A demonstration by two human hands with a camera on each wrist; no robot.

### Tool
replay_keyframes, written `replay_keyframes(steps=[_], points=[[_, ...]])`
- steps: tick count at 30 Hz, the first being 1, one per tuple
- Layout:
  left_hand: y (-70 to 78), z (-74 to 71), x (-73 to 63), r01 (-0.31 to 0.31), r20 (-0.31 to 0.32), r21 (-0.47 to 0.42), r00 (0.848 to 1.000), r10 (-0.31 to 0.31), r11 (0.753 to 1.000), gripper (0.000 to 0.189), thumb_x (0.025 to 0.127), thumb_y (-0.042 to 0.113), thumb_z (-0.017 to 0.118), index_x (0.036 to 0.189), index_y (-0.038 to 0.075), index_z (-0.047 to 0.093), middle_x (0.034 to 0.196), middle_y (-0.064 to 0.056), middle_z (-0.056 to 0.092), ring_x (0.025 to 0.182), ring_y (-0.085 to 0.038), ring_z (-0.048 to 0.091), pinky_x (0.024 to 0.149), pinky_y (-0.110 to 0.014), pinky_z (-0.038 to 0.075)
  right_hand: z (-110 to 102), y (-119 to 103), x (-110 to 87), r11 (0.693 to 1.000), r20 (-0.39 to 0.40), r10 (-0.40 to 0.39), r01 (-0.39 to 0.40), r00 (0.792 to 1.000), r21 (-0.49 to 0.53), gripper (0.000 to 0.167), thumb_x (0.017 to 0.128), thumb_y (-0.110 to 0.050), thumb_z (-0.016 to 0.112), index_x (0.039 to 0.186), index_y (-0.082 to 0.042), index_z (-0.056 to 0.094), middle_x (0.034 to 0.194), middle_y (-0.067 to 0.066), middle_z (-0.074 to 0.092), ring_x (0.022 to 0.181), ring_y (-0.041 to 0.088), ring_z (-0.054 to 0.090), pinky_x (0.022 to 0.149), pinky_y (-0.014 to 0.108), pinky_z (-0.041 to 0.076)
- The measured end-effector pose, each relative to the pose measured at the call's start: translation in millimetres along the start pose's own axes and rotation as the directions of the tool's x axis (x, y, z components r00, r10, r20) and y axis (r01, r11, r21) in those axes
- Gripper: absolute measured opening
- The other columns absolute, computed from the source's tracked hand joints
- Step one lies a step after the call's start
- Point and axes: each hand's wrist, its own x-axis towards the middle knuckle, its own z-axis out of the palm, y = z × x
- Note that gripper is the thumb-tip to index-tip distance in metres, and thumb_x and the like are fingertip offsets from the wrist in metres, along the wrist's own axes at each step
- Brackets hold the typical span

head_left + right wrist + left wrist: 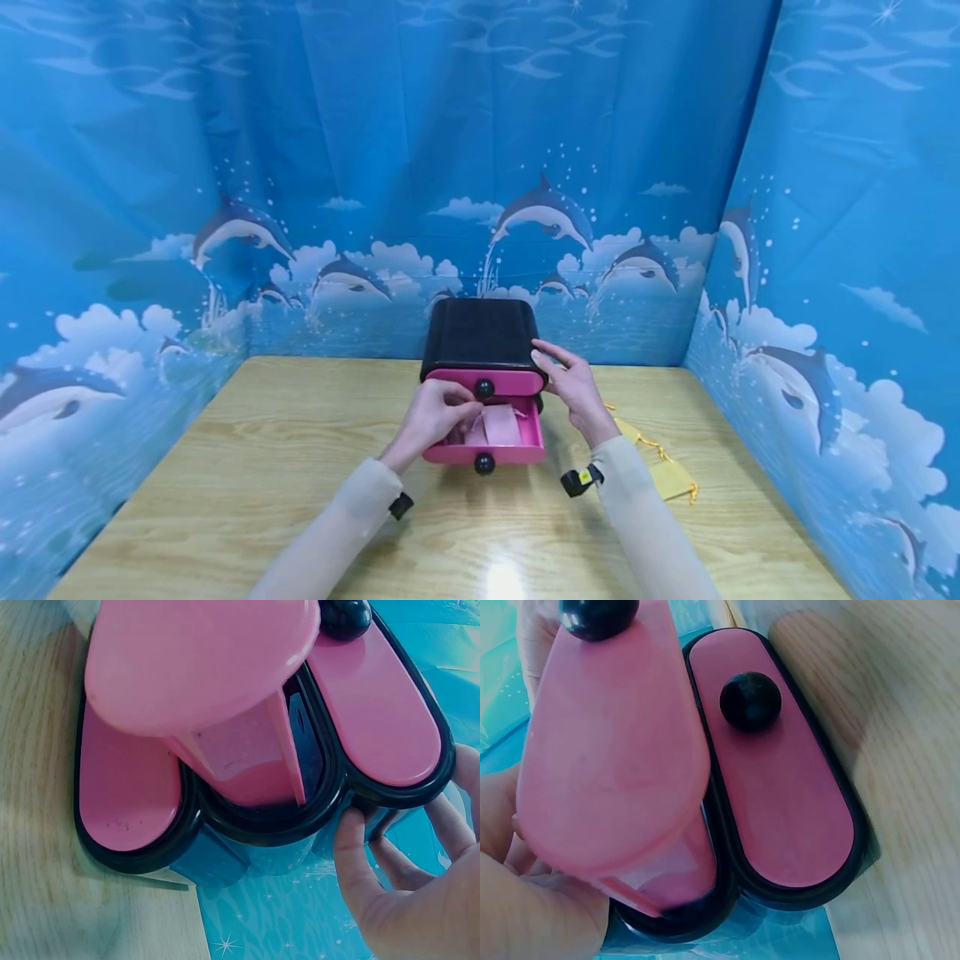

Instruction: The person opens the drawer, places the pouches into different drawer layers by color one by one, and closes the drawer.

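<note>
A black mini drawer cabinet [483,329] with pink drawer fronts and round black knobs stands on the table. Its middle drawer [450,454] is pulled out, while the top drawer [375,705] is in. Pale pink drawstring pouches [501,425] lie inside the open drawer. My left hand [435,412] reaches over that drawer's left side and pinches a pink pouch at its drawstring end; the drawer front hides part of this hand in the left wrist view. At the cabinet's upper right side, my right hand [573,387] grips the top tier between thumb and fingers [450,825].
Yellow drawstring pouches [671,479] lie on the wooden table [300,467], right of the cabinet and partly behind my right forearm. A blue dolphin-print curtain [375,208] stands behind the table and along its sides.
</note>
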Motion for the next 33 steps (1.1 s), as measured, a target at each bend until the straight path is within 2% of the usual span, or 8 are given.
replay_keyframes(steps=[6,10,15,18,22,27,33], points=[[-0.1,-2.6,-7.7,-0.007,0.009,-0.018,1.000,0.007,1.000,0.007,0.084,0.019,0.079,0.082,0.013,0.076,0.067,-0.003,0.068,0.051,-0.014,0.059,0.049,-0.029,0.051,-0.1,0.7,0.4,1.000,0.006,-0.003,0.003,1.000,0.001,0.047,0.093,-0.043,0.065,0.137,-0.027,0.058,0.154,0.000,0.041,0.136,0.023,0.044,0.090,0.034,0.055],[2.9,-6.3,-14.5,-0.007,0.065,-0.020,0.998,0.008,1.000,0.005,0.084,0.019,0.078,0.086,0.014,0.076,0.067,-0.003,0.068,0.050,-0.014,0.058,0.047,-0.027,0.050,0.6,0.4,0.1,1.000,0.007,0.000,0.000,1.000,-0.004,0.047,0.093,-0.043,0.065,0.137,-0.027,0.058,0.154,-0.001,0.041,0.136,0.023,0.044,0.093,0.037,0.054],[7.6,-10.0,-24.0,-0.065,0.133,0.028,0.989,0.060,0.998,0.007,0.086,0.022,0.077,0.090,0.017,0.078,0.064,0.003,0.066,0.051,-0.014,0.059,0.045,-0.027,0.049,1.1,0.7,0.6,1.000,0.003,0.002,-0.002,1.000,-0.005,0.045,0.094,-0.042,0.065,0.136,-0.028,0.059,0.154,-0.001,0.041,0.137,0.023,0.044,0.095,0.039,0.053],[8.2,-10.4,-29.8,-0.108,0.186,0.019,0.977,0.103,0.994,0.010,0.088,0.023,0.075,0.093,0.016,0.078,0.063,0.002,0.066,0.047,-0.022,0.060,0.042,-0.027,0.048,1.0,1.2,0.9,1.000,0.002,0.002,-0.002,1.000,-0.005,0.045,0.094,-0.042,0.065,0.136,-0.028,0.059,0.154,-0.001,0.041,0.137,0.022,0.044,0.095,0.039,0.053],[7.4,-9.2,-36.8,-0.151,0.262,-0.020,0.953,0.151,0.988,0.014,0.091,0.023,0.071,0.097,0.012,0.077,0.066,-0.007,0.069,0.046,-0.030,0.063,0.042,-0.027,0.049,0.7,1.3,-0.3,1.000,0.000,0.007,-0.007,1.000,-0.009,0.045,0.094,-0.041,0.064,0.137,-0.028,0.058,0.154,-0.001,0.041,0.137,0.023,0.043,0.094,0.038,0.053],[6.1,-6.2,-44.3,-0.222,0.315,0.006,0.926,0.209,0.975,0.014,0.094,0.022,0.068,0.100,0.013,0.076,0.069,-0.006,0.070,0.048,-0.019,0.064,0.042,-0.024,0.047,1.0,0.6,-2.5,1.000,-0.003,0.010,-0.010,1.000,-0.008,0.045,0.094,-0.041,0.064,0.137,-0.028,0.058,0.153,-0.001,0.042,0.137,0.023,0.043,0.096,0.041,0.052],[4.7,-4.9,-48.7,-0.262,0.387,0.064,0.896,0.218,0.963,0.013,0.093,0.020,0.068,0.102,0.015,0.076,0.080,-0.003,0.073,0.051,-0.010,0.064,0.049,-0.023,0.051,0.7,-1.3,-2.1,1.000,0.000,0.009,-0.009,1.000,-0.010,0.045,0.094,-0.043,0.065,0.136,-0.029,0.059,0.153,-0.003,0.042,0.136,0.022,0.045,0.101,0.043,0.050]])
